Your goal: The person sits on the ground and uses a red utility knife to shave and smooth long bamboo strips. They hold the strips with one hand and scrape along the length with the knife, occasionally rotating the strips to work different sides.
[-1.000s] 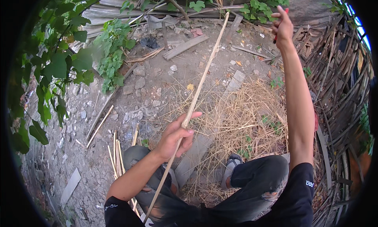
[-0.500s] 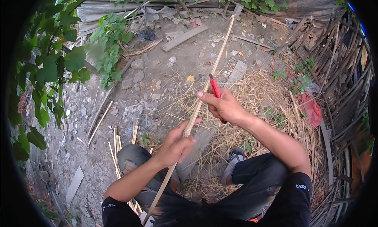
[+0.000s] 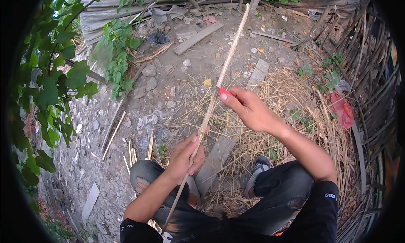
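A long, thin strip of pale split wood or bamboo (image 3: 233, 49) slants from my lap up toward the far side. My left hand (image 3: 185, 153) is closed around its lower part, above my left knee. Farther up, my right hand (image 3: 247, 106) grips a red-handled utility knife (image 3: 225, 92), most of whose handle is hidden in my fingers. The knife's front end meets the strip, and my right thumb lies beside it. Below the knife the strip looks darker than above it.
Straw-like shavings (image 3: 278, 95) cover the ground between and beyond my feet. More pale strips (image 3: 133, 152) lie by my left knee. A grey board (image 3: 216, 163) rests between my legs. Stacked sticks (image 3: 358, 61) stand at right, near a red plastic bag (image 3: 341, 110). Leafy vines (image 3: 50, 91) hang at left.
My right hand has turned the knife from pointing up and away to lying against the strip. The strip has rolled, showing a darker lower side. My left hand has closed more fully around it.
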Tool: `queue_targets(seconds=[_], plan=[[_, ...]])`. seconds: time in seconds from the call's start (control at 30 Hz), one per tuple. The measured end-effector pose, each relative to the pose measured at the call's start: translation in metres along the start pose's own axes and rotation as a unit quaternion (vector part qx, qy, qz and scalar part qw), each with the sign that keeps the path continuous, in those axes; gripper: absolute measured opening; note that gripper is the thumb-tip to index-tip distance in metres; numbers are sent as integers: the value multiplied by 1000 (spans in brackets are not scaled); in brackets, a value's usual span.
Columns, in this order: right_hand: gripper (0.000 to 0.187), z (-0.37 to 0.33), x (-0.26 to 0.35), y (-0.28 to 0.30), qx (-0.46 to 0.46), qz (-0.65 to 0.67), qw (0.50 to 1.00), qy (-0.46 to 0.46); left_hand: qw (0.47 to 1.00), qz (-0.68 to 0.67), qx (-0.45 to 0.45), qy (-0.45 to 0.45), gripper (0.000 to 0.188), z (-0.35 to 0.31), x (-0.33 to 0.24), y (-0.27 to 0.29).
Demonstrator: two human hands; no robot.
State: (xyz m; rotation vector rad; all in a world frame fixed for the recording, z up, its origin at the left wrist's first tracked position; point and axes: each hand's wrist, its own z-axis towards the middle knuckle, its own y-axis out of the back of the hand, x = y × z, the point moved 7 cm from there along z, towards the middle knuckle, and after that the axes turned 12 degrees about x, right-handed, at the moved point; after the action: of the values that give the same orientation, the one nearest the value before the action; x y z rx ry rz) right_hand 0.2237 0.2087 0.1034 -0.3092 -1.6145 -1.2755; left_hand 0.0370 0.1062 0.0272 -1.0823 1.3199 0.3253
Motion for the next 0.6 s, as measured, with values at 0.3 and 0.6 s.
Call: queue_targets(seconds=[0.3,0.6], plan=[[48,-24,21,-51,139,-121,983,9,994,93,-51,-8,53,1,0,4],[48,-19,11,-59,178,-103,979,-12,998,10,-54,31,50,3,10,9]])
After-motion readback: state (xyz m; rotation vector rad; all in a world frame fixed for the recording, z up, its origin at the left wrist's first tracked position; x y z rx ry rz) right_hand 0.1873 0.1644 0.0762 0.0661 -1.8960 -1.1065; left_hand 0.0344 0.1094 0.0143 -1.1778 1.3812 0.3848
